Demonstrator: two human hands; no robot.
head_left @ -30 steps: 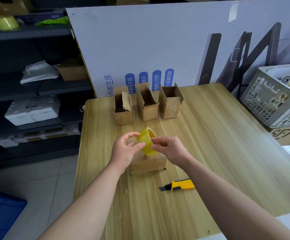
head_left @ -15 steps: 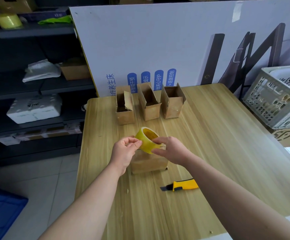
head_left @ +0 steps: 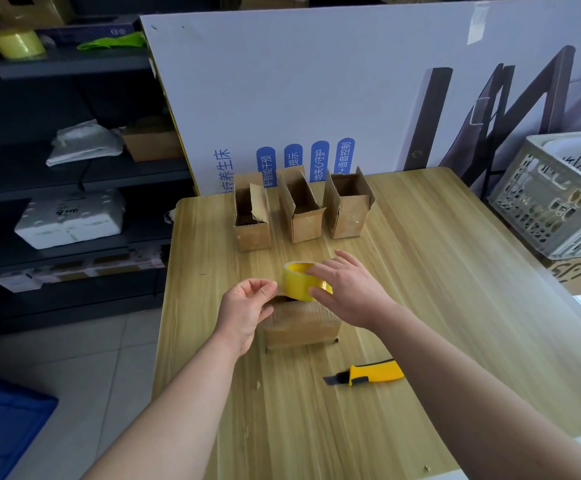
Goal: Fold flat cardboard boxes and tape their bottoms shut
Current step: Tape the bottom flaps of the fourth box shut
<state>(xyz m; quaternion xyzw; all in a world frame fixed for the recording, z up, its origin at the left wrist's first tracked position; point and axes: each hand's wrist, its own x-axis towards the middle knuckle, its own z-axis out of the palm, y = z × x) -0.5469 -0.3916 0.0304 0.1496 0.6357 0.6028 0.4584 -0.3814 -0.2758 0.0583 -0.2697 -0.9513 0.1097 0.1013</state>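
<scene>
Box (head_left: 301, 326) is lying closed side up near the middle of the table (head_left: 455, 306), toward its L edge, w/ the yellow tape (head_left: 297, 281) being held just above its top. R hand (head_left: 349, 289) is gripping the roll, fingers draped over the top & thumb pressing on the near side. L hand (head_left: 247, 306) is pinching thumb & forefinger together right at the roll's L side, apparently on the free end; the strip itself is too faint to make out. Both forearms are reaching in from the bottom of the view. A yellow knife (head_left: 375, 372) is lying on the table just nearer than the box, blade pointing L. Three more boxes are standing open-topped in a row at the far edge: L one (head_left: 252, 233), mid one (head_left: 304, 223), R one (head_left: 347, 216), flaps sticking up. A white printed board (head_left: 316, 98) is leaning behind them. A grey crate (head_left: 559, 202) is sitting off the table's R side. Dark shelves (head_left: 74, 178) w/ a white foam box (head_left: 70, 220) are standing at L, & a blue bin (head_left: 1, 427) is showing on the floor.
</scene>
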